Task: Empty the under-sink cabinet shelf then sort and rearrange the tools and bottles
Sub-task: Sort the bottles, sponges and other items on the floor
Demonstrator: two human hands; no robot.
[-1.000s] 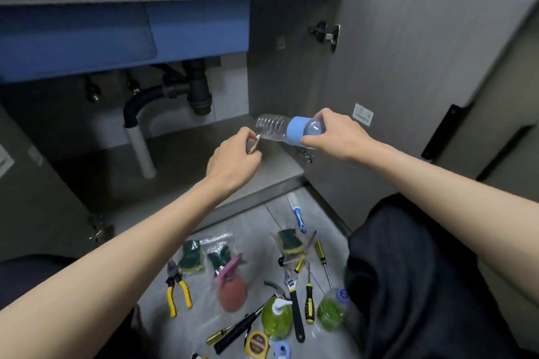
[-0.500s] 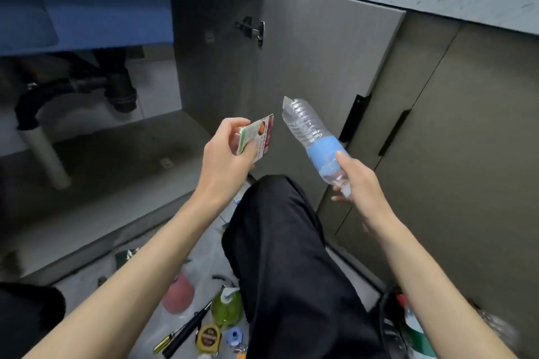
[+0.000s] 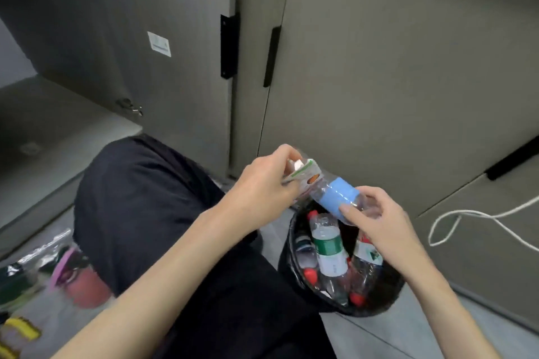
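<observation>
A: Bottle point(image 3: 338, 198) position?

B: Held tilted above the bin point(image 3: 294, 259), blue label in view. It is gripped near its lower end by the right hand point(image 3: 376, 221).

A: Left hand point(image 3: 262, 183)?

B: Closed around a small packet point(image 3: 303, 173), which is pressed against the bottle's upper end.

A: Bin contents?

B: Several plastic bottles, red caps noted. A white cord point(image 3: 466, 220) is seen on the floor at right.

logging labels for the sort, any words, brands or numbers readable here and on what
None can be read.
White sticker on the cabinet door: print too small.
Blue label on the held bottle: blank from here.
Small packet in the left hand: blurred.
Green-and-white bottle labels in the bin: blurred.
</observation>
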